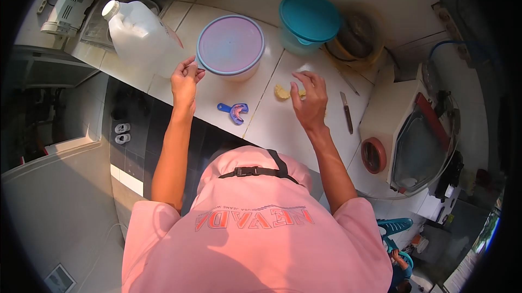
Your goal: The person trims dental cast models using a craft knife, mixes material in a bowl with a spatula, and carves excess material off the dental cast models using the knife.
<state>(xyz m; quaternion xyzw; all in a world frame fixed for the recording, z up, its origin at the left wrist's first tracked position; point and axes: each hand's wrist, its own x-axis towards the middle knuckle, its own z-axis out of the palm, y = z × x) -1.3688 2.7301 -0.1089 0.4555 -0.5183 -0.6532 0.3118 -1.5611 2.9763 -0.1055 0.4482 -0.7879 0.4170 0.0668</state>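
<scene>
My left hand (186, 80) has its fingers closed at the tab on the edge of a round tub's pinkish-purple lid (230, 44). The lid sits on the pale tub (237, 75). My right hand (312, 99) is over the counter with thumb and fingers curved apart, seemingly holding nothing. Beside and partly behind its fingers lie pale yellow pieces that look like dental casts (281, 92). Between my hands rests a blue dental impression tray (237, 113) with pink material in it. A knife with a brown handle (347, 112) lies right of my right hand.
A large translucent jug (138, 35) stands at the left. Toward the back is a teal-lidded tub (309, 21), near a yellowish basin (356, 37). A thin pointed tool (349, 83) lies by the knife. A cream-coloured machine with a clear window (416, 141) stands at the right.
</scene>
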